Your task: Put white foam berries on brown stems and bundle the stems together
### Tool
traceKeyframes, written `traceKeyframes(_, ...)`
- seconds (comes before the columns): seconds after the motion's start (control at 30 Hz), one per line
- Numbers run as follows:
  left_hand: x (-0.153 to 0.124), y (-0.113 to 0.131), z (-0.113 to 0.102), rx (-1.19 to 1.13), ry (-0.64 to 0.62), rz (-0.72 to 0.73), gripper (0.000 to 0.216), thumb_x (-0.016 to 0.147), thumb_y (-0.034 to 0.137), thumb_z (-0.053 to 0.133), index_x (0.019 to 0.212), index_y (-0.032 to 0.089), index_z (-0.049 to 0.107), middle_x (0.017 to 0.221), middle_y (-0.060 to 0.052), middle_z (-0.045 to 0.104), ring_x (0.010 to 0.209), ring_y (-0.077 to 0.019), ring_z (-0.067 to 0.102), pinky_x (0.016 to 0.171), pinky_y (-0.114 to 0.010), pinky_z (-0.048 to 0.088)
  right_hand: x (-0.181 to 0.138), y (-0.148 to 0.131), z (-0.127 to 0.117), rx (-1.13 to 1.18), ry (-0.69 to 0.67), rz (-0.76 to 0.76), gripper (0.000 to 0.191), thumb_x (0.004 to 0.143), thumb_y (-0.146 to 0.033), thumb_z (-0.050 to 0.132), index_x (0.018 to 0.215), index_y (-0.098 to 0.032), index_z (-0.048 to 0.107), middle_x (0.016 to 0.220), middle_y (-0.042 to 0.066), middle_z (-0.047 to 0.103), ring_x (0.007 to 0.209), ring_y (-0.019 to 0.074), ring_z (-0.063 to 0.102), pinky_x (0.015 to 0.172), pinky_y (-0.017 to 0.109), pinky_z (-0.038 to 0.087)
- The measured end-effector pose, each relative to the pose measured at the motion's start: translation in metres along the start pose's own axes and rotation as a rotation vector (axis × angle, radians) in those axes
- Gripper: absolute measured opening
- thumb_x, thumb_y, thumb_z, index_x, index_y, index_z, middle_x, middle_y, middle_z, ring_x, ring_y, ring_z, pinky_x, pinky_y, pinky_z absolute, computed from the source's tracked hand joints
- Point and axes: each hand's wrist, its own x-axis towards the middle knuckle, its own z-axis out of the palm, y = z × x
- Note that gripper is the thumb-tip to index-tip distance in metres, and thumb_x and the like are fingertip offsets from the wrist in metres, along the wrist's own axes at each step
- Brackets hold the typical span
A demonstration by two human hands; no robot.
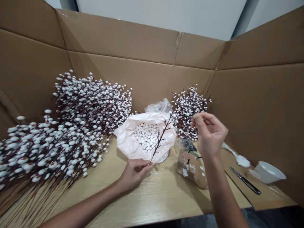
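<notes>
Before open berry bag, left hand pinches dark twig by base, likely keeping tips free; right hand pressed together, contents unclear.

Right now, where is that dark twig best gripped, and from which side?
Probably pinch the twig by its bare lower stem, from the near side, as the left hand does: that end lies nearest, while it branches higher up.
</notes>
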Motion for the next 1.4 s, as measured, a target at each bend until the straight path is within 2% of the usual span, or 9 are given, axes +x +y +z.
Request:
traceKeyframes(0.13, 0.001, 0.000, -0.001, 0.022, 0.000, 0.030, 0.024, 0.080, 0.028, 0.057, 0.076, 0.012, 0.074, 0.066, -0.008, 0.071, 0.058, -0.0161, 0.061, 0.052, -0.022, 0.044, 0.023, -0.015, 0.002, -0.073, -0.032, -0.063, 0.008, 0.075, -0.027, 0.066, 0.076, -0.019, 0.062, 0.066, 0.000, 0.060, 0.056, 0.0107, 0.053, 0.050, 0.025, 0.046)
traceKeyframes(0.3, 0.001, -0.002, -0.002, 0.064, -0.018, 0.053, 0.024, 0.081, 0.027, 0.056, 0.080, 0.013, 0.075, 0.067, -0.008, 0.071, 0.058, -0.0166, 0.062, 0.052, -0.023, 0.044, 0.037, -0.024, 0.005, -0.106, -0.133, 0.005, 0.010, 0.071, -0.026, 0.069, 0.071, -0.017, 0.063, 0.062, -0.001, 0.059, 0.053, 0.0096, 0.053, 0.050, 0.025, 0.046)
traceKeyframes(0.8, 0.001, 0.000, -0.003, 0.071, -0.022, 0.076, 0.025, 0.082, 0.026, 0.055, 0.076, 0.013, 0.075, 0.062, -0.006, 0.069, 0.055, -0.0149, 0.058, 0.051, -0.022, 0.043, 0.035, -0.020, 0.005, -0.106, -0.167, 0.051, 0.011, 0.069, -0.026, 0.069, 0.070, -0.017, 0.063, 0.061, -0.001, 0.061, 0.052, 0.0091, 0.053, 0.048, 0.025, 0.044)
traceKeyframes(1.4, 0.001, -0.004, -0.004, 0.079, -0.049, 0.061, 0.025, 0.082, 0.027, 0.054, 0.081, 0.013, 0.075, 0.068, -0.008, 0.071, 0.060, -0.0166, 0.061, 0.054, -0.023, 0.043, 0.036, -0.008, 0.004, -0.074, -0.148, 0.089, 0.011, 0.068, -0.024, 0.070, 0.070, -0.015, 0.064, 0.060, -0.001, 0.061, 0.050, 0.0085, 0.053, 0.047, 0.024, 0.043)
